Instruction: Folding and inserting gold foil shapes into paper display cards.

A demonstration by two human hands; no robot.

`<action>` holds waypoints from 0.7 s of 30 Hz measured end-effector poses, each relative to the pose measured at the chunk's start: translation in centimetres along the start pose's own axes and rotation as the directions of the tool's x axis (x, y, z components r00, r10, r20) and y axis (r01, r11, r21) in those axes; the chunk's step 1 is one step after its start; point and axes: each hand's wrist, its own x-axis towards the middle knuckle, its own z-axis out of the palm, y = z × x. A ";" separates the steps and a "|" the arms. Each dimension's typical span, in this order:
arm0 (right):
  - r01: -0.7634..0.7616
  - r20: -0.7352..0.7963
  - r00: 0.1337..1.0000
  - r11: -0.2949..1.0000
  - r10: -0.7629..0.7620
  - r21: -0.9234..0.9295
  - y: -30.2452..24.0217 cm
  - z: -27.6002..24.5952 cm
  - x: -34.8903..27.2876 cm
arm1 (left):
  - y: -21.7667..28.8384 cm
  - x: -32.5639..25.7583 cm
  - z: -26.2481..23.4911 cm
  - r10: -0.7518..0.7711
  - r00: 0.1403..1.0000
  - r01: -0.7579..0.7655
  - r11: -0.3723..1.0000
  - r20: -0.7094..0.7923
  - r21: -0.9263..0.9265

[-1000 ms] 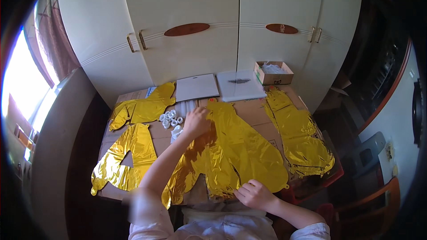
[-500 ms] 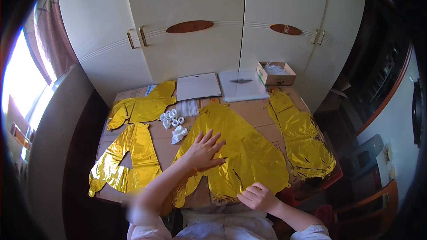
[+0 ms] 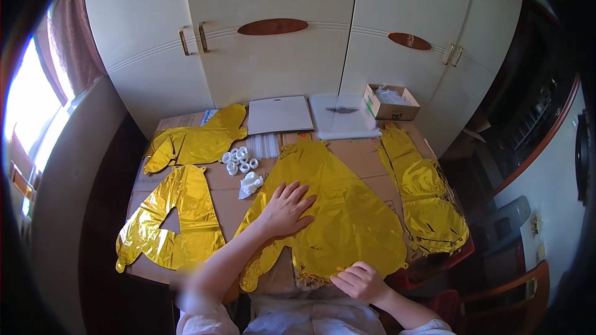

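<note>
Left hand (image 3: 287, 208) open and flat, fingers spread, pressing down on the big gold foil balloon (image 3: 338, 211) in the middle of the worktop (image 3: 366, 155). Right hand (image 3: 360, 280) curled at the balloon's near edge, pinching the foil. Another gold balloon shaped like a letter (image 3: 171, 223) lying to the left, just beside. Small white rings (image 3: 237, 160) near the top.
</note>
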 end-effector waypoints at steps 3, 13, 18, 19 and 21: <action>-0.009 0.005 1.000 1.000 0.009 0.010 0.0 -0.1 0.1 | 0.0 0.0 0.1 0.001 1.000 -0.001 1.000 0.010 0.017; -0.128 0.008 0.992 0.989 0.127 0.074 0.0 -0.1 -0.9 | -0.2 -0.1 0.3 0.006 1.000 -0.005 1.000 -0.020 0.030; -0.160 0.027 0.987 0.983 0.158 0.094 0.1 0.0 -1.5 | -0.2 -0.1 0.2 0.007 1.000 -0.007 1.000 -0.021 0.020; -0.152 0.032 0.988 0.984 0.150 0.088 0.1 0.1 -1.7 | -0.1 -0.1 0.2 0.006 1.000 -0.006 1.000 -0.019 0.016; -0.183 0.046 0.983 0.971 0.178 0.154 -0.1 -0.8 -1.0 | -0.1 0.0 0.1 0.003 1.000 -0.003 1.000 -0.006 0.008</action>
